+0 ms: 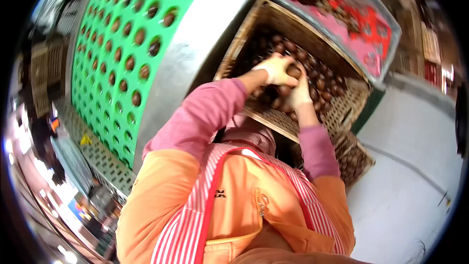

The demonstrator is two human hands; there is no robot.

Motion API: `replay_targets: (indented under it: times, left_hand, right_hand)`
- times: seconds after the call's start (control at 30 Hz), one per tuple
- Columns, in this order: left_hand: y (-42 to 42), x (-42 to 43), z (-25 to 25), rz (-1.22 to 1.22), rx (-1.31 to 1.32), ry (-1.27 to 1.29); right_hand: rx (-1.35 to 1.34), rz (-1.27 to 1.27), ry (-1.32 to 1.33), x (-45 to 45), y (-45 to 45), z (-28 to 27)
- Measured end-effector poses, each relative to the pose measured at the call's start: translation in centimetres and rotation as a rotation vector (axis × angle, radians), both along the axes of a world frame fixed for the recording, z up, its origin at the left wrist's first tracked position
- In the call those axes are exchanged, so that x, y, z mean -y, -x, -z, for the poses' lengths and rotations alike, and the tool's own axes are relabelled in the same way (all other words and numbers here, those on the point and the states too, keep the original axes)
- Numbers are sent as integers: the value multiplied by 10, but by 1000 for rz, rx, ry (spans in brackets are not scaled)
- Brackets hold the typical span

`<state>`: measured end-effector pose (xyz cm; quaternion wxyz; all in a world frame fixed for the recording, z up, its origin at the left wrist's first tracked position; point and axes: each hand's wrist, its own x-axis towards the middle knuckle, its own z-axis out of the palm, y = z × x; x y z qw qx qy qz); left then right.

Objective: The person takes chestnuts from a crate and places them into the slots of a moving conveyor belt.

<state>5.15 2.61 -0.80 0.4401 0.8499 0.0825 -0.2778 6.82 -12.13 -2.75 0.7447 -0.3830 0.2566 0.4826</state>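
Note:
Both my hands are inside a tan plastic crate (288,15) that holds many dark brown, egg-like round pieces (320,85). My left hand (277,71) is curled, fingers bent round a brown egg-like piece (293,72). Close against it, my right hand (299,95) has its fingers up beside the same piece, with more brown pieces under the palms. Motion blur and overlapping fingers hide exactly how many pieces each hand holds.
To the left, a green plate with holes (110,54) carries brown pieces in many of its holes. A metal edge (190,49) separates it from the crate. A grey tub (393,34) with red and pink material stands beyond. Another crate (356,159) of brown pieces is at right.

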Motion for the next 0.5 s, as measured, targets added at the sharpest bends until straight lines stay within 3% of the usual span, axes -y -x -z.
replay_targets:
  times: [0.03,0.1,0.13,0.2,0.3,0.4,0.47,0.5]
  left_hand:
    - [0,0,-7,26,-3,11]
    - [2,1,-39,36,-33,24]
    - [4,-3,-57,21,-31,44]
    - [7,-14,-87,13,1,63]
    - [20,-46,-137,-20,85,66]
    - [47,-95,-167,-158,298,-8]
    - [76,-141,-193,-240,305,-61]
    - [100,-166,-204,-289,297,-81]
  right_hand:
    - [-145,8,-128,4,-4,-3]
    - [-19,105,-162,11,1,13]
    - [53,17,-252,22,-2,23]
    - [20,43,-11,-7,2,-42]
    - [53,-28,195,-41,-1,-94]
    - [536,-271,-25,-72,-29,-60]
    - [335,-188,39,-138,18,-134]
    - [426,-185,126,-179,48,-162]
